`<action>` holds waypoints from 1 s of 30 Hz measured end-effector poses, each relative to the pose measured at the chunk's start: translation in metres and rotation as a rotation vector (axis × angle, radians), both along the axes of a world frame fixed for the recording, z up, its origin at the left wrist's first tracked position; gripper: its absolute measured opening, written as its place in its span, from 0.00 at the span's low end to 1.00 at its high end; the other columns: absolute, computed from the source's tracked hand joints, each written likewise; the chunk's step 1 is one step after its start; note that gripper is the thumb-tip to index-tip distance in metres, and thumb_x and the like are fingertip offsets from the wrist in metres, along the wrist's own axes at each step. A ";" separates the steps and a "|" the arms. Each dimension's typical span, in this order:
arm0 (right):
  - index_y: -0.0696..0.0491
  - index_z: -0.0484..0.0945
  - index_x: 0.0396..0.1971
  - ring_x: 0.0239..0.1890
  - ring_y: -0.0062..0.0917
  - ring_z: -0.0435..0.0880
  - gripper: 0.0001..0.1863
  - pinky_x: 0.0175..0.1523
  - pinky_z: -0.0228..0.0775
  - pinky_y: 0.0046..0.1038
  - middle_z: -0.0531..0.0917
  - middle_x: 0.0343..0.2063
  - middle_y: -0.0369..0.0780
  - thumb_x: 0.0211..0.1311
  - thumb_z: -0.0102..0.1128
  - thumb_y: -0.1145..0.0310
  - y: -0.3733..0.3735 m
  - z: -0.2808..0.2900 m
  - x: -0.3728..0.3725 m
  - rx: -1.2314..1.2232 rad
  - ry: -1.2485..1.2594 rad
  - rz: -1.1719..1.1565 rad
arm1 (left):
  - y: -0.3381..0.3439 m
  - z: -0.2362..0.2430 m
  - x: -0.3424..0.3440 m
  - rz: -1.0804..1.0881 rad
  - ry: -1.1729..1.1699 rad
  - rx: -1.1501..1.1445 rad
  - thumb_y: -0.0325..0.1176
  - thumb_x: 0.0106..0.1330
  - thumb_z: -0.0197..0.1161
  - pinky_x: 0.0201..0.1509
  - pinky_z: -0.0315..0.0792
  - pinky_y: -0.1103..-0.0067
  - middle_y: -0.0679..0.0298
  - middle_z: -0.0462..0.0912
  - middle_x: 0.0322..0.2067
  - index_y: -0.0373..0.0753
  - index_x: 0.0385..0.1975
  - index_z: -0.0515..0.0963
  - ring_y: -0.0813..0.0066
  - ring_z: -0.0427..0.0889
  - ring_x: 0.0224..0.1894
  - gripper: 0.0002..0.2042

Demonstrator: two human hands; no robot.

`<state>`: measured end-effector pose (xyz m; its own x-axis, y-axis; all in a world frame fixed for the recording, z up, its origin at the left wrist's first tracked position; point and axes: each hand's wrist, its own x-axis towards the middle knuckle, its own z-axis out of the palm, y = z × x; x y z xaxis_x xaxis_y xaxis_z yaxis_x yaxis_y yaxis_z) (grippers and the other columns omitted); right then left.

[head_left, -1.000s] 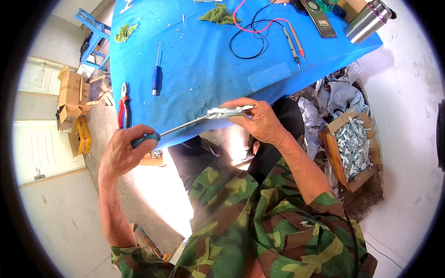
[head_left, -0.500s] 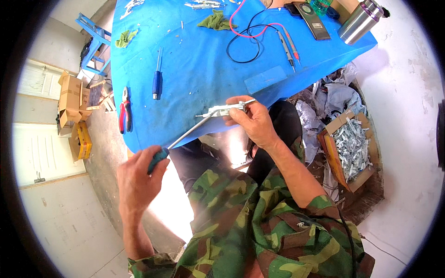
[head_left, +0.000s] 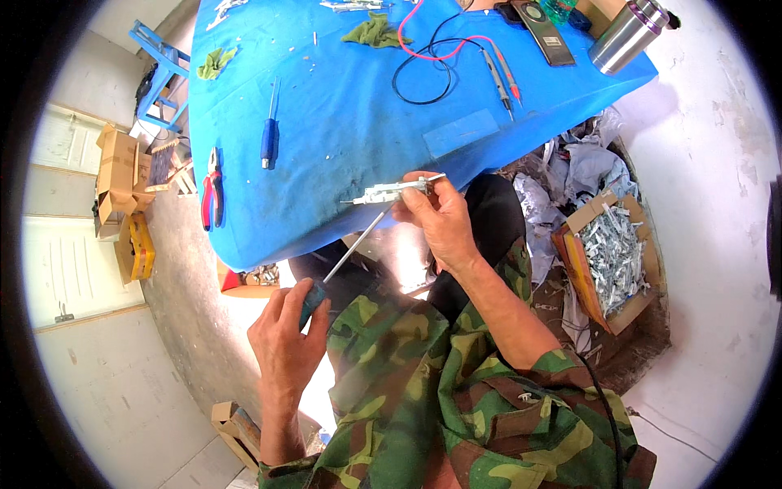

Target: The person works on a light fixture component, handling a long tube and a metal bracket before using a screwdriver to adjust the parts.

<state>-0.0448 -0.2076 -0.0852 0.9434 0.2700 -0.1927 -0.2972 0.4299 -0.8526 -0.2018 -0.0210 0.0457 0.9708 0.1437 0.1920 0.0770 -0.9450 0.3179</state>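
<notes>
My left hand is wrapped round the dark teal handle of a screwdriver. Its long metal shaft slants up to the right, and the tip meets or lies just under a slim whitish-grey metal part. That part, long and narrow with a thin pin at its left end, is pinched between the thumb and fingers of my right hand. Both hands are off the table, at its near edge. On the blue cloth lie a second screwdriver with a blue handle and red-and-black pliers.
Multimeter probes with red and black leads lie on the blue-covered table. A steel flask, a dark handheld device and green rags are farther back. At right stands a carton of small metal parts; plastic bags lie beside it.
My left hand has moved right and down with the screwdriver, whose shaft now stands steeper under the metal part. My right hand holds that part in nearly the same place.
</notes>
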 end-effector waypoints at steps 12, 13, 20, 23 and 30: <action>0.59 0.75 0.54 0.38 0.23 0.86 0.16 0.42 0.84 0.26 0.83 0.41 0.40 0.74 0.61 0.66 0.001 0.000 0.002 -0.006 0.052 -0.003 | -0.002 -0.006 -0.003 0.046 -0.016 -0.065 0.27 0.57 0.76 0.34 0.79 0.73 0.58 0.85 0.34 0.36 0.46 0.83 0.63 0.87 0.32 0.17; 0.59 0.75 0.55 0.39 0.25 0.86 0.17 0.43 0.85 0.27 0.83 0.43 0.40 0.74 0.62 0.65 0.001 -0.003 0.002 -0.004 0.056 0.006 | -0.003 -0.005 -0.002 0.044 -0.012 -0.057 0.27 0.57 0.76 0.35 0.80 0.73 0.58 0.86 0.34 0.36 0.46 0.83 0.63 0.87 0.32 0.17; 0.59 0.77 0.53 0.38 0.24 0.86 0.16 0.42 0.85 0.26 0.83 0.41 0.39 0.73 0.63 0.65 0.003 -0.001 0.002 -0.015 0.083 -0.019 | -0.002 -0.011 0.002 0.042 -0.032 -0.008 0.28 0.57 0.76 0.36 0.80 0.73 0.58 0.86 0.35 0.36 0.47 0.83 0.63 0.87 0.33 0.17; 0.58 0.77 0.52 0.36 0.22 0.86 0.15 0.39 0.83 0.24 0.83 0.40 0.39 0.73 0.63 0.65 0.002 0.000 0.002 -0.031 0.074 -0.011 | -0.003 -0.011 0.005 0.020 -0.031 0.024 0.28 0.58 0.76 0.37 0.80 0.72 0.58 0.86 0.36 0.36 0.48 0.82 0.63 0.87 0.35 0.18; 0.60 0.76 0.48 0.34 0.22 0.86 0.16 0.37 0.82 0.23 0.84 0.38 0.39 0.71 0.66 0.65 0.002 -0.001 0.004 -0.034 0.088 -0.045 | -0.008 0.000 0.011 -0.072 0.013 0.048 0.24 0.59 0.71 0.41 0.80 0.68 0.55 0.85 0.41 0.36 0.52 0.80 0.59 0.86 0.40 0.19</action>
